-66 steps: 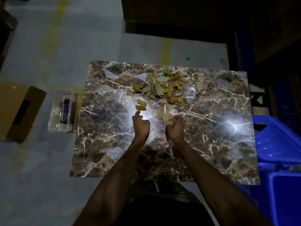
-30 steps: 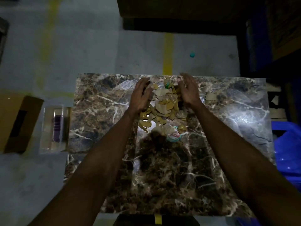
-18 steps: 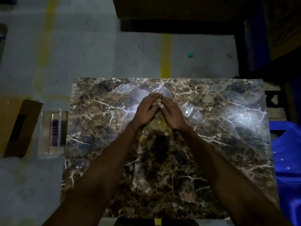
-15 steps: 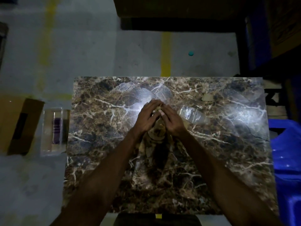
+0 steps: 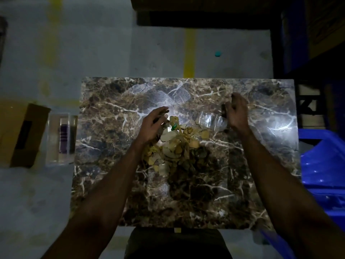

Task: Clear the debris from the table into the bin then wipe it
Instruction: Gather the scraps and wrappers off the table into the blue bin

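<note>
Where hands part, tan debris lies heaped.

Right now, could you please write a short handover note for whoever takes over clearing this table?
Left hand: open, resting against the left side of the debris pile.
Right hand: open, beside the clear plastic wrapper, not gripping.
Debris: heaped mid marble table; blue bin stands at the right edge.
Done: scraps are gathered in one pile.
Left: move pile and wrapper into the bin, then wipe. No cloth visible.
</note>
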### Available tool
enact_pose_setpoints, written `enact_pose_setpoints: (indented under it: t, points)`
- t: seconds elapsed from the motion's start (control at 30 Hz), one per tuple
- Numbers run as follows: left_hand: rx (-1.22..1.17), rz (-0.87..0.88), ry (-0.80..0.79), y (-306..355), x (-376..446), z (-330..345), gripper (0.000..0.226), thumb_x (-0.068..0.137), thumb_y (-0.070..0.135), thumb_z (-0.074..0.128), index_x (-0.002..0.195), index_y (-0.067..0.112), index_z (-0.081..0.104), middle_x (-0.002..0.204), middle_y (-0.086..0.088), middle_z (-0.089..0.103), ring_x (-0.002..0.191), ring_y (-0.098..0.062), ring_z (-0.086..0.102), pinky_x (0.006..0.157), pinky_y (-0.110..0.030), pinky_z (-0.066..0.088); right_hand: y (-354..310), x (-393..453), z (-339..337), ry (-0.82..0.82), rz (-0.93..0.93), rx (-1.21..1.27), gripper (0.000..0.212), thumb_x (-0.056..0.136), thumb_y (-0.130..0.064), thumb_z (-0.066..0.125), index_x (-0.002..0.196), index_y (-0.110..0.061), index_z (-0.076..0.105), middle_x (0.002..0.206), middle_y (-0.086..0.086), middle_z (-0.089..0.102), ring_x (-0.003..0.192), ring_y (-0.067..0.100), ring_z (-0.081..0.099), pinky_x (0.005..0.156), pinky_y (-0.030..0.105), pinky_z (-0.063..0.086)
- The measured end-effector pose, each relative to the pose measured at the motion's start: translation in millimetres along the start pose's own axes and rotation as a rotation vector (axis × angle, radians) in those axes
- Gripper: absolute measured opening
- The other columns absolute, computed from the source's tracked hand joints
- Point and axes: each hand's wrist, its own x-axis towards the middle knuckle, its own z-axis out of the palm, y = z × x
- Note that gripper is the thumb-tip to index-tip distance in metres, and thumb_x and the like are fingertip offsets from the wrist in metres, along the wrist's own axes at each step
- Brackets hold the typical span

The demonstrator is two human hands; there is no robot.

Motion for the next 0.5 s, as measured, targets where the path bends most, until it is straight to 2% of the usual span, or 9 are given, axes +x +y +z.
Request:
enact_pose_setpoints:
  t: [0.1, 0.2, 0.27, 0.3, 0.37, 0.43, 0.5]
  points:
    - [0.026, -0.021, -0.012, -6.8, -6.5, 6.4, 0.036, 0.105, 0.016, 0.058, 0.141, 0.013, 0.059, 0.139, 0.0, 0.064, 0.123, -0.008, 0.063, 0.102, -0.038, 0.055, 3.5, -17.5, 9.3, -0.077, -0.027, -0.019, 0.063, 0.107, -0.052, 0.035, 0.156, -0.012, 0.043, 0.165, 0.012, 0.034, 0.153, 0.027, 0.028, 0.126, 0.047, 0.022]
    - [0.061, -0.018, -0.019, -10.8, -15.5, 18.6, 0.038, 0.104, 0.034, 0.058, 0.141, 0.027, 0.059, 0.144, 0.003, 0.059, 0.135, -0.015, 0.055, 0.111, -0.049, 0.048, -16.1, -56.3, 25.2, -0.155, -0.115, 0.041, 0.059, 0.109, -0.05, 0.032, 0.156, -0.017, 0.043, 0.166, 0.007, 0.034, 0.152, 0.022, 0.029, 0.125, 0.04, 0.021]
    - [0.094, -0.029, -0.026, -7.1, -19.4, 21.8, 0.042, 0.102, 0.046, 0.057, 0.142, 0.033, 0.057, 0.147, 0.004, 0.057, 0.141, -0.018, 0.05, 0.113, -0.05, 0.045, -23.2, -80.1, 37.5, -0.214, -0.125, 0.07, 0.059, 0.108, -0.056, 0.032, 0.157, -0.024, 0.041, 0.166, 0.002, 0.034, 0.152, 0.018, 0.029, 0.124, 0.041, 0.021]
    - [0.091, -0.043, -0.028, -3.1, -21.5, 20.2, 0.044, 0.102, 0.045, 0.057, 0.144, 0.031, 0.055, 0.148, 0.003, 0.057, 0.141, -0.016, 0.05, 0.114, -0.047, 0.045, -25.6, -88.8, 40.9, -0.225, -0.113, 0.114, 0.058, 0.107, -0.058, 0.033, 0.156, -0.028, 0.042, 0.165, -0.001, 0.036, 0.152, 0.017, 0.031, 0.125, 0.043, 0.025]
    - [0.048, -0.062, 0.024, 7.1, -30.3, 13.9, 0.045, 0.105, 0.038, 0.055, 0.149, 0.028, 0.052, 0.147, 0.003, 0.058, 0.136, -0.011, 0.053, 0.111, -0.038, 0.048, -30.4, -102.7, 40.2, -0.177, -0.058, 0.244, 0.053, 0.108, -0.053, 0.04, 0.155, -0.03, 0.043, 0.164, -0.005, 0.038, 0.149, 0.012, 0.035, 0.122, 0.044, 0.033]
    - [0.036, -0.068, 0.198, 13.9, -50.6, 3.8, 0.042, 0.106, 0.039, 0.054, 0.147, 0.027, 0.054, 0.144, 0.005, 0.059, 0.131, -0.007, 0.057, 0.106, -0.03, 0.051, -34.5, -120.5, 31.8, -0.023, -0.022, 0.335, 0.046, 0.11, -0.041, 0.046, 0.154, -0.025, 0.046, 0.159, -0.008, 0.041, 0.143, 0.006, 0.04, 0.118, 0.037, 0.038]
    - [-0.002, -0.089, 0.378, 8.6, -80.3, -7.9, 0.039, 0.106, 0.039, 0.055, 0.141, 0.024, 0.06, 0.141, 0.006, 0.061, 0.128, -0.004, 0.058, 0.105, -0.031, 0.051, -33.5, -144.7, 26.5, 0.153, -0.011, 0.379, 0.04, 0.11, -0.032, 0.049, 0.148, -0.019, 0.052, 0.147, -0.009, 0.046, 0.133, -0.003, 0.046, 0.11, 0.03, 0.044]
